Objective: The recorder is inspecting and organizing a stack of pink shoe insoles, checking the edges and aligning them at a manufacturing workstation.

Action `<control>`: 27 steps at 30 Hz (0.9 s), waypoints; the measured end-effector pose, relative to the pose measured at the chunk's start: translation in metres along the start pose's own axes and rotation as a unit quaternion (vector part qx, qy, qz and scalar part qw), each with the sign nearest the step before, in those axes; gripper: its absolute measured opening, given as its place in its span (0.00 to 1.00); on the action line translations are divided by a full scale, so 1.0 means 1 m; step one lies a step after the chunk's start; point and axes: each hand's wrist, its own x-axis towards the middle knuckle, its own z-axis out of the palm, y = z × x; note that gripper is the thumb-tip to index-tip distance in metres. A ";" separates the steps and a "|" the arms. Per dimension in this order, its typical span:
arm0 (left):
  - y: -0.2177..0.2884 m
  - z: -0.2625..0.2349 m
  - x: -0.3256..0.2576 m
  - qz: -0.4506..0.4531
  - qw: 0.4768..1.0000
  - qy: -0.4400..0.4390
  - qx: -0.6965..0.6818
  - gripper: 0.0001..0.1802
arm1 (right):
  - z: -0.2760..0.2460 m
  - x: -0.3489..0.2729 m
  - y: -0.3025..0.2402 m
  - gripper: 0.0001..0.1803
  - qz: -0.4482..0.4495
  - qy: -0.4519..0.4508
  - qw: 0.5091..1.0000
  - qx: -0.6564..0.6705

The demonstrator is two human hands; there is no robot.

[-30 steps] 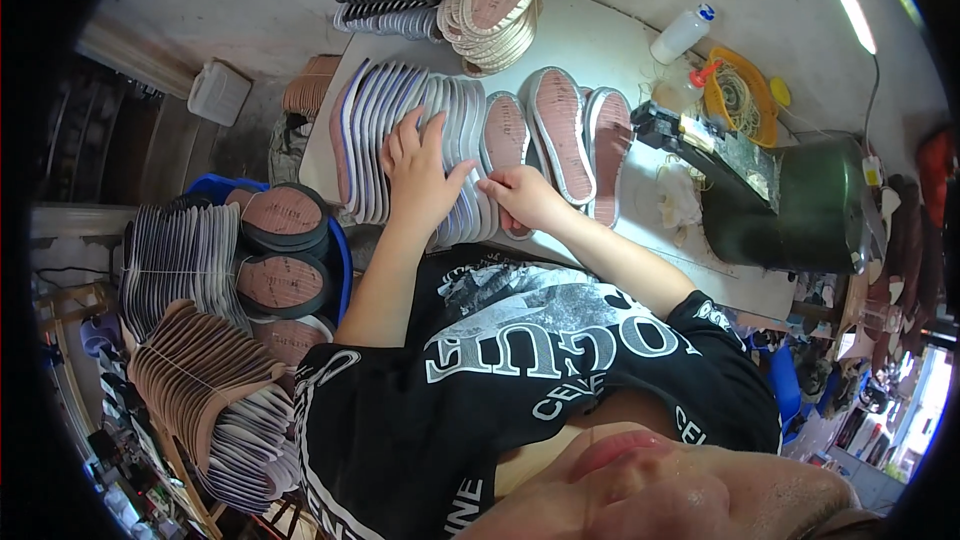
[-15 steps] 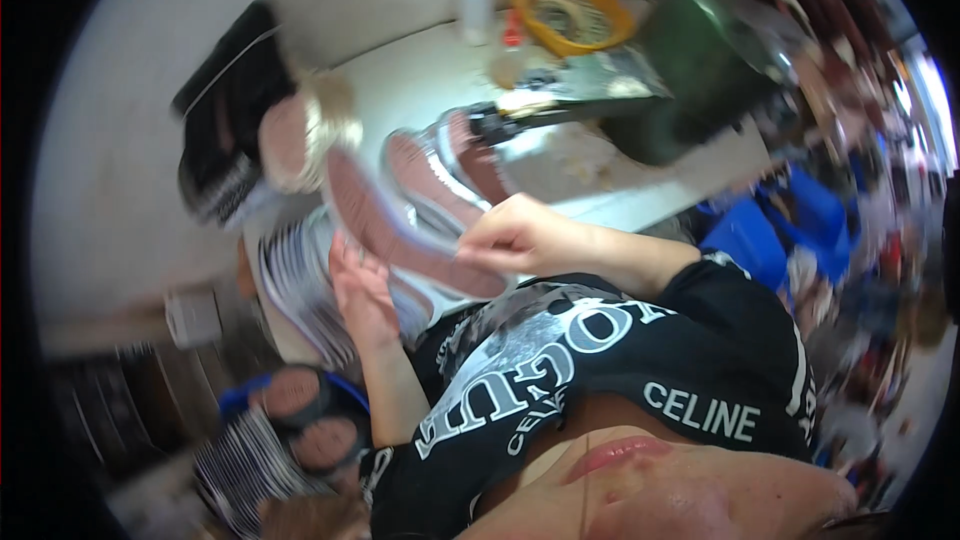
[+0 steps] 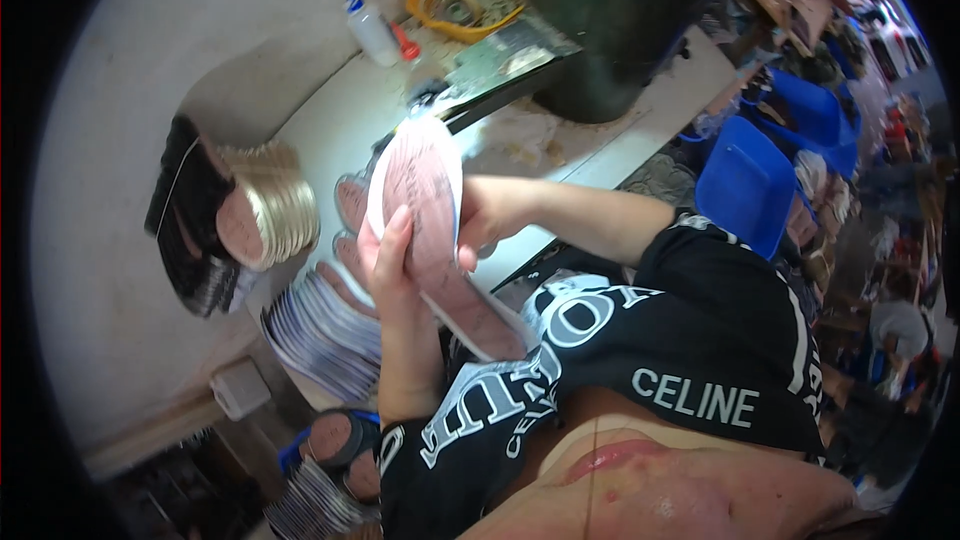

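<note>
A: Nearest thing?
B: Black shirt (image 3: 725,310) with pale lettering. The sole (image 3: 430,245), pink-faced and white-rimmed, is held up in front of it. Tilted: upper end leans to the left, lower end overlaps the shirt in view. Can't tell whether they touch.
A: Left hand?
B: Left hand (image 3: 388,260) grips the sole's left side, thumb flat on the pink face. Fingers mostly hidden.
A: Right hand?
B: Right hand (image 3: 490,215) curls at the sole's right edge, fingers partly behind it. Can't tell whether it pinches.
A: Lower left?
B: Blue tub (image 3: 293,452), dark-rimmed soles (image 3: 337,438) in it. A strapped bundle (image 3: 310,505) just beside.
A: Past the hands?
B: Row of pale soles (image 3: 325,325) on the white counter (image 3: 325,130), packed face to face. Further along, a cream stack (image 3: 275,205) touching a black bundle (image 3: 188,210), cord around the latter.
A: Above the sole?
B: Bright light falls on its upper end. A flat bar (image 3: 515,55) runs from there toward a green drum (image 3: 615,45).
A: Far side of the counter?
B: White bottle (image 3: 375,37), blue cap; a red-topped bottle (image 3: 407,43) near it. Then an orange basket (image 3: 420,2) of pale cord (image 3: 485,0).
A: Off to the right?
B: Blue chair (image 3: 745,185), well apart from the hands.
</note>
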 end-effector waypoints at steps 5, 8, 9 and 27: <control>0.007 0.008 0.021 0.122 0.990 0.075 0.004 0.18 | -0.001 -0.012 -0.044 0.16 0.048 0.102 0.994 -0.015; -0.002 0.003 0.025 0.166 0.976 0.112 0.086 0.19 | -0.007 -0.006 -0.043 0.15 0.048 0.178 0.970 -0.158; -0.005 0.011 0.024 0.198 0.965 0.133 0.110 0.19 | -0.010 -0.005 -0.037 0.16 0.037 0.192 0.966 -0.167; -0.027 -0.005 0.112 0.062 0.988 0.144 -0.006 0.17 | -0.009 -0.048 -0.015 0.19 0.131 0.163 0.956 0.205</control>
